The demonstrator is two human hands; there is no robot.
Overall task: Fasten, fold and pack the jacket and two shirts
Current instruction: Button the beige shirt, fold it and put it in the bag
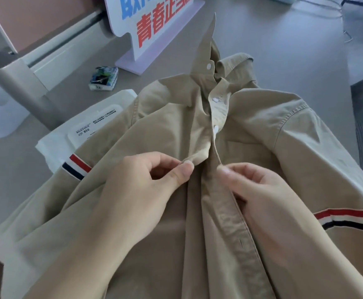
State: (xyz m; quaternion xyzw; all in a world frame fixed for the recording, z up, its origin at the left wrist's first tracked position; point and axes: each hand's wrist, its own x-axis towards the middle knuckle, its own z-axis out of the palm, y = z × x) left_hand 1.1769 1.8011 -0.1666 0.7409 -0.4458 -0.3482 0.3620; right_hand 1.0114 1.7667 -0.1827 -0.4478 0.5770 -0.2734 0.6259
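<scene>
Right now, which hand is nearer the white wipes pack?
Left. The left hand pinches the shirt near the wipes pack; the right hand holds the placket farther right.

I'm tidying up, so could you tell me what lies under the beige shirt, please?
A white wipes pack pokes out from under the beige shirt; its other part and anything else beneath are covered.

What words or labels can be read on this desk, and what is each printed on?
"青春正当" in red on the standing sign; the rest is cut off at the frame edge.
Blue characters above on that sign: cropped, unreadable.
Wet wipes pack: lid print too small to read.
Small printed packet: blurred.
Khaki shirt: no text shows.
</scene>
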